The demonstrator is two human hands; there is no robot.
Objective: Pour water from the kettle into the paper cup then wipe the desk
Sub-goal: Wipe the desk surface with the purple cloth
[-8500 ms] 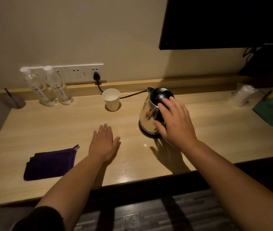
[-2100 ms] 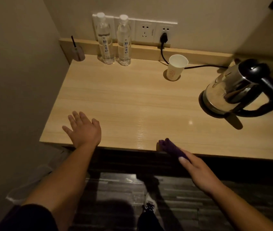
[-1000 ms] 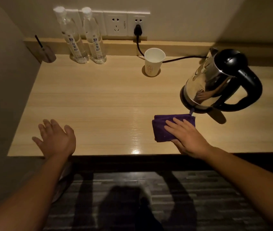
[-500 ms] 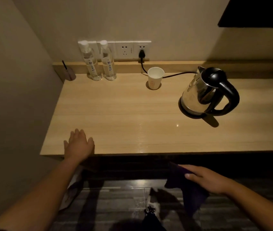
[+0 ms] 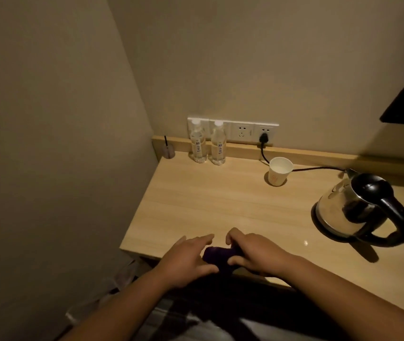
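With the kettle [image 5: 351, 207] upright on its base and the paper cup [image 5: 279, 171] standing behind and left of it, pouring looks done, and wiping seems nearly over: the right hand [image 5: 257, 252] clasps the bunched purple cloth [image 5: 217, 254] at the desk [image 5: 220, 205] edge left of the kettle, the left hand [image 5: 186, 259] spread loosely beside it.

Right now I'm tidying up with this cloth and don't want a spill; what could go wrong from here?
The paper cup stands open near the black cord; a wide sweep could snag the cord or tip the cup. The purple cloth, bunched between both hands at the desk edge, could slip to the floor.
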